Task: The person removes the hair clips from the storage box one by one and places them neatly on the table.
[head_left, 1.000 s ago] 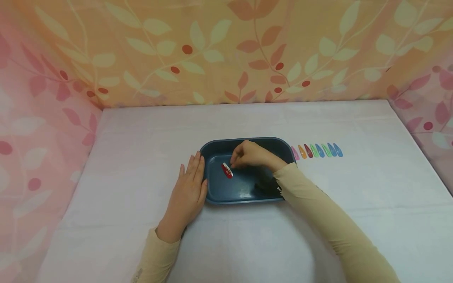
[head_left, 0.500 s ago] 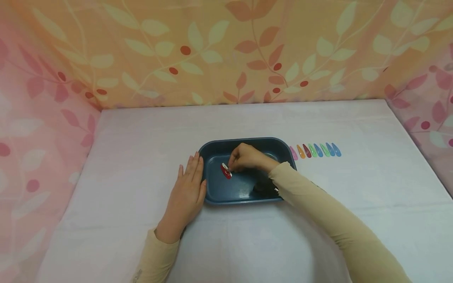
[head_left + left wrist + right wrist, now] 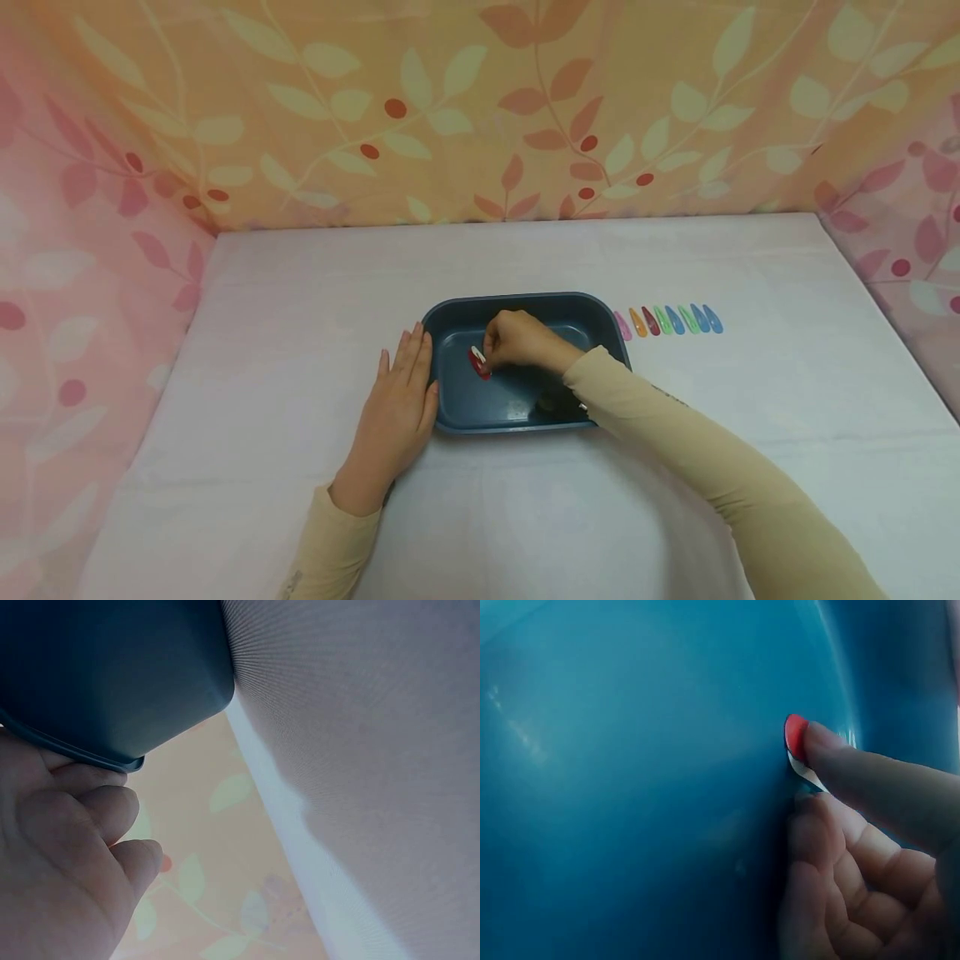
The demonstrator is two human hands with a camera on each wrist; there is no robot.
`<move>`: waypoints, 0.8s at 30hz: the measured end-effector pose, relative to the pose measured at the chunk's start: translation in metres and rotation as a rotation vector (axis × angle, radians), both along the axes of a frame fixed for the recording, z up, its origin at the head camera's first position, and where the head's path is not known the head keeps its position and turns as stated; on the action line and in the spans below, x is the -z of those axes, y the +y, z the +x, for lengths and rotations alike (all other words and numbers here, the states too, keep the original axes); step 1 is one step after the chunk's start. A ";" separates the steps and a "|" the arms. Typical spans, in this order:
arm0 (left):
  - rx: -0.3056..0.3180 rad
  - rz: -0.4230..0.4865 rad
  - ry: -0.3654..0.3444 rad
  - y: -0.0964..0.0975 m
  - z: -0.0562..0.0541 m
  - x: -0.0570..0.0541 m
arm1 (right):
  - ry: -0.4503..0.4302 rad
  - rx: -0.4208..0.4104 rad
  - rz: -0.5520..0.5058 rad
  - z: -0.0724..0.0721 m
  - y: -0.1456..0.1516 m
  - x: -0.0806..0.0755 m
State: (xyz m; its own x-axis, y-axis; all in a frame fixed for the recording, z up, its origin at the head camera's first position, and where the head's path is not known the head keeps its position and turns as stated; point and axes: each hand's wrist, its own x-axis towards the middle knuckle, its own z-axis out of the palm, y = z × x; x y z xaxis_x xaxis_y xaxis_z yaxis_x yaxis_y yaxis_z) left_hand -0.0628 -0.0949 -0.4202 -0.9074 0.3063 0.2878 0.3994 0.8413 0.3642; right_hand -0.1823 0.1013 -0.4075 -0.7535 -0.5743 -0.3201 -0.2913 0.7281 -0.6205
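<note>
Inside the dark blue tray (image 3: 517, 408), my right hand (image 3: 521, 340) has its thumb and index finger at a red hair clip (image 3: 475, 362) and seems to pinch it. In the right wrist view the thumb lies over the red clip (image 3: 795, 736), and a white strip shows below it. I cannot tell whether the white part is a second clip. My left hand (image 3: 397, 408) rests along the tray's left side, fingers straight and touching the rim. In the left wrist view, its fingertips sit under the tray's rim (image 3: 82, 754).
A row of several snap hair clips (image 3: 673, 320), pink, orange, red, green and blue, lies on the white tablecloth (image 3: 750, 375) right of the tray. Leaf-patterned curtains (image 3: 480, 108) border the table at the back and sides.
My right hand has moved slightly down and left onto the red clip, its fingertips now covering part of it. The left hand and the tray stay in place.
</note>
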 end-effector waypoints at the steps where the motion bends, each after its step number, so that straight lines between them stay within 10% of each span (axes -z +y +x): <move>1: 0.000 0.001 -0.002 0.000 0.000 0.000 | 0.001 -0.003 -0.003 0.000 0.000 0.001; 24: 0.005 0.007 -0.002 -0.001 0.000 0.001 | -0.006 -0.044 -0.070 -0.003 0.006 0.001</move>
